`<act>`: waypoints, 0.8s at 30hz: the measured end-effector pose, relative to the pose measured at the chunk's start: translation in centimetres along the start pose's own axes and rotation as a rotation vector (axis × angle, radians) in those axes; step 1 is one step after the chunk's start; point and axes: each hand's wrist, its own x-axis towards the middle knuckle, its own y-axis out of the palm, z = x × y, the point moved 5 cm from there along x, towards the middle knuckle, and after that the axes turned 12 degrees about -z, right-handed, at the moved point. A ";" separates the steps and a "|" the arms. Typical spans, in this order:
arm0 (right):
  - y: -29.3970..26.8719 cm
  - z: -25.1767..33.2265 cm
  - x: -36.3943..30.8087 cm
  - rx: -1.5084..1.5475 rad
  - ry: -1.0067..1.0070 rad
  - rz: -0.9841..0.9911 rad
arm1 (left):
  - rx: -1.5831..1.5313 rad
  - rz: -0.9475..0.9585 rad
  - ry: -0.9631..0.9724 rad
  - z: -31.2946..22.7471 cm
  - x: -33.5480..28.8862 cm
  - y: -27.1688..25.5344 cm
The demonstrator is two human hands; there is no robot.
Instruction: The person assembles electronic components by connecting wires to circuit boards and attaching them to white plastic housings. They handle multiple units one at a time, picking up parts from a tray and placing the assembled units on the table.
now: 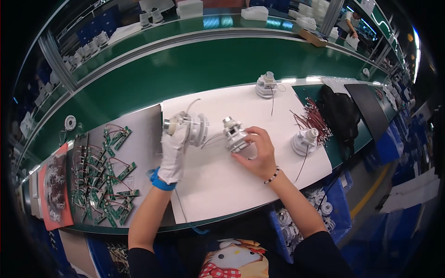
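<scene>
While left gloved hand clamps fingers round white unit, right hand pinches second unit over white sheet; second unit at right fingers' 10 o'clock, long axis toward 11 o'clock, right hand nearer.

Circuit boards and green conveyor suggest a factory.

Glare streaks the far green shelf (edges bend).

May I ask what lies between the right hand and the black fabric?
A white assembly, then a pile of red wires, shown in the head view.
</scene>
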 end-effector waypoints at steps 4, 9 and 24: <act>-1.9 0.7 -1.7 -0.010 0.032 0.022 | 0.367 -0.016 0.217 -0.6 -2.6 -0.9; -5.1 1.1 -3.1 -0.070 -0.023 0.166 | 1.048 0.072 0.357 -1.1 -5.3 1.2; -23.3 -13.0 4.4 -0.688 0.142 -0.266 | 0.862 -0.096 0.602 -10.1 -6.5 -3.1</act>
